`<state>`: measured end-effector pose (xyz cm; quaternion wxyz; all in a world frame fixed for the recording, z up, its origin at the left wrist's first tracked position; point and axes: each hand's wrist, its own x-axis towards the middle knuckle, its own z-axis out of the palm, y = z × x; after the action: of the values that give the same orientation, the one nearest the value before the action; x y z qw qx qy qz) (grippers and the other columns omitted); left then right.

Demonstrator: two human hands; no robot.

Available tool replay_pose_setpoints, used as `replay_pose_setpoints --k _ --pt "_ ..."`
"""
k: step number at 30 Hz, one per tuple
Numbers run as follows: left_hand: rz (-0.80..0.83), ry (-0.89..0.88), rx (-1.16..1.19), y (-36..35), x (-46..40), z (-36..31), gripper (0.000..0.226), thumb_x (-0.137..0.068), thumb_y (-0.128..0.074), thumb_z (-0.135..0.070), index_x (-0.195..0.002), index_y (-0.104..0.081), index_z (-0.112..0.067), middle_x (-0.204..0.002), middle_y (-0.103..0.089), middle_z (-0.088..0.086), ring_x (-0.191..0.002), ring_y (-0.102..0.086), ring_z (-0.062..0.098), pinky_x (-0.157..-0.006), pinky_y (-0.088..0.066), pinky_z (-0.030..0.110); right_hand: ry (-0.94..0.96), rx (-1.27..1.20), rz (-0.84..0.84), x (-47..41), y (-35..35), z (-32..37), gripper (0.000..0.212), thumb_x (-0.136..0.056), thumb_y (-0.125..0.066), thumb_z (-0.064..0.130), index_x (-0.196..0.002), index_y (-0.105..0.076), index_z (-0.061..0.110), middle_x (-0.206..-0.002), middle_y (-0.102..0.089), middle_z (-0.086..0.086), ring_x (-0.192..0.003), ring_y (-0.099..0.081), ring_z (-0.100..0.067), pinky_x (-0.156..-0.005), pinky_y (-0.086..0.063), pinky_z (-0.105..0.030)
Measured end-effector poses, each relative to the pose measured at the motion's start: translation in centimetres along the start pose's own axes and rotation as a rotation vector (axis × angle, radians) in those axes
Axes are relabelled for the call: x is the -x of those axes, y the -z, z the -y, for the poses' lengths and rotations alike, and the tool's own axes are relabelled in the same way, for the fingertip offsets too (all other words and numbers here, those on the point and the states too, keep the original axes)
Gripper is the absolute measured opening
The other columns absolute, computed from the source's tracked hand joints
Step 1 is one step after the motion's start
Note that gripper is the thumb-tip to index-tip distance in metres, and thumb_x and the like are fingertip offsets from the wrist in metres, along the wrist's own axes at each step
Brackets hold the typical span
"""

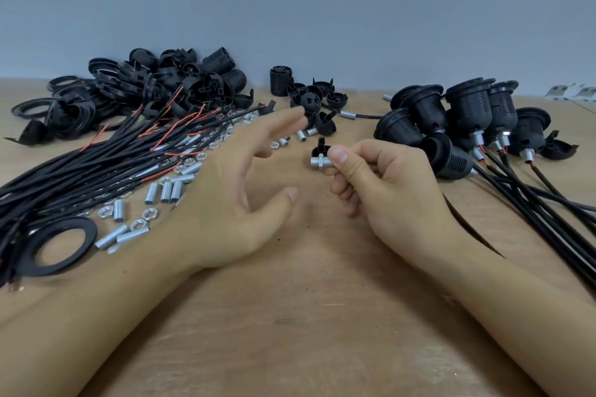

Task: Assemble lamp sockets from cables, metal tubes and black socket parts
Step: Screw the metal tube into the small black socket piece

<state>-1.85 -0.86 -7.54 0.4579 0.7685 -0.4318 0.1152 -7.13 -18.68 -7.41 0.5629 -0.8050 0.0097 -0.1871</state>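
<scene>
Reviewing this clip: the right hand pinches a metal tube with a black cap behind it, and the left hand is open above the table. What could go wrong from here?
1. The right hand pinches the metal tube by one end only; the tube and the black cap might slip.
2. The left hand hovers open near loose tubes and nuts; a sweep could scatter them.
3. Cables of finished sockets run beside the right wrist and may snag.

A short silver threaded metal tube lies level, seated in a small black plastic socket cap at centre. Black cables with red wire ends fan left; assembled black ribbed sockets cluster far right.
</scene>
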Motion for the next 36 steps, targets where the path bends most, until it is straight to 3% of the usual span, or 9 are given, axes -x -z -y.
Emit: replay_pose_setpoints --k 5,11,15,17,21,29,31,34,36 --pt "0.057 -0.07 0.063 0.0 0.4 -0.1 0.066 -0.077 -0.063 0.002 -0.14 -0.044 -0.005 -0.124 -0.068 -0.004 -0.126 -0.057 0.017 -0.109 -0.038 0.034 0.059 0.006 -0.051 0.1 0.0 0.2 0.023 -0.095 -0.061 0.023 -0.074 -0.068 0.016 -0.063 -0.065 -0.003 -0.048 -0.059 -0.008 -0.048 -0.049 -0.021" --pt "-0.018 -0.15 0.149 0.5 0.3 -0.4 0.053 -0.078 -0.059 -0.003 -0.129 -0.048 0.002 -0.116 -0.071 0.003 -0.115 -0.062 0.028 -0.096 -0.042 0.036 0.141 0.111 -0.061 0.8 0.0 0.4 0.022 -0.094 -0.061 0.032 -0.078 -0.069 0.02 -0.063 -0.064 0.005 -0.048 -0.062 -0.012 -0.056 -0.055 -0.04" --pt "-0.099 -0.103 0.081 0.4 0.3 0.1 0.041 -0.082 -0.059 -0.002 -0.122 -0.055 -0.005 -0.096 -0.074 -0.002 -0.102 -0.067 0.023 -0.092 -0.045 0.035 0.118 0.033 -0.095 0.4 0.1 0.3 0.021 -0.094 -0.062 0.026 -0.074 -0.067 0.021 -0.064 -0.064 0.001 -0.05 -0.06 -0.01 -0.051 -0.052 -0.029" --pt "-0.145 -0.034 -0.042 0.2 0.1 0.5 0.036 -0.081 -0.06 0.0 -0.116 -0.062 -0.011 -0.094 -0.072 -0.007 -0.099 -0.066 0.014 -0.088 -0.045 0.029 0.071 -0.033 -0.116 0.2 0.1 0.2 0.021 -0.093 -0.063 0.024 -0.073 -0.067 0.02 -0.065 -0.064 0.001 -0.053 -0.058 -0.008 -0.049 -0.049 -0.022" --pt "-0.22 0.083 -0.173 0.6 -0.3 1.5 0.021 -0.084 -0.06 -0.01 -0.101 -0.071 -0.016 -0.096 -0.07 -0.01 -0.096 -0.06 0.01 -0.085 -0.042 0.019 0.015 -0.131 -0.145 0.1 0.1 -0.1 0.016 -0.092 -0.065 0.02 -0.078 -0.07 0.013 -0.065 -0.065 -0.001 -0.058 -0.057 -0.009 -0.048 -0.05 -0.022" --pt "0.004 0.164 -0.38 -0.6 -5.5 1.1 0.016 -0.091 -0.064 -0.021 -0.106 -0.07 -0.018 -0.104 -0.067 -0.008 -0.099 -0.056 0.009 -0.087 -0.037 0.015 0.03 -0.293 -0.351 -0.3 0.9 0.2 0.01 -0.094 -0.064 0.015 -0.087 -0.071 0.013 -0.069 -0.069 0.002 -0.059 -0.06 -0.007 -0.053 -0.051 -0.02" --pt "0.113 0.25 -0.372 -1.5 -8.0 0.8 0.023 -0.09 -0.064 -0.028 -0.111 -0.068 -0.019 -0.108 -0.066 -0.004 -0.101 -0.059 0.014 -0.089 -0.043 0.022 0.031 -0.312 -0.392 -0.5 1.2 0.2 0.01 -0.094 -0.063 0.016 -0.088 -0.071 0.013 -0.069 -0.069 0.002 -0.059 -0.059 -0.007 -0.054 -0.052 -0.02" --pt "0.362 0.234 -0.535 -3.3 -8.8 0.2 0.031 -0.089 -0.064 -0.035 -0.118 -0.066 -0.022 -0.112 -0.063 -0.001 -0.107 -0.057 0.02 -0.092 -0.047 0.035 0.016 -0.334 -0.408 -0.7 1.4 0.2 0.009 -0.094 -0.063 0.014 -0.089 -0.071 0.014 -0.069 -0.069 0.001 -0.058 -0.058 -0.006 -0.054 -0.052 -0.02" --pt "0.345 0.193 -0.589 -3.5 -7.7 0.3 0.021 -0.091 -0.063 -0.028 -0.109 -0.071 -0.022 -0.106 -0.065 -0.003 -0.104 -0.059 0.018 -0.089 -0.047 0.035 0.008 -0.341 -0.404 -0.7 1.6 0.1 0.009 -0.093 -0.064 0.012 -0.088 -0.071 0.014 -0.071 -0.07 0.0 -0.059 -0.059 -0.006 -0.055 -0.052 -0.02"
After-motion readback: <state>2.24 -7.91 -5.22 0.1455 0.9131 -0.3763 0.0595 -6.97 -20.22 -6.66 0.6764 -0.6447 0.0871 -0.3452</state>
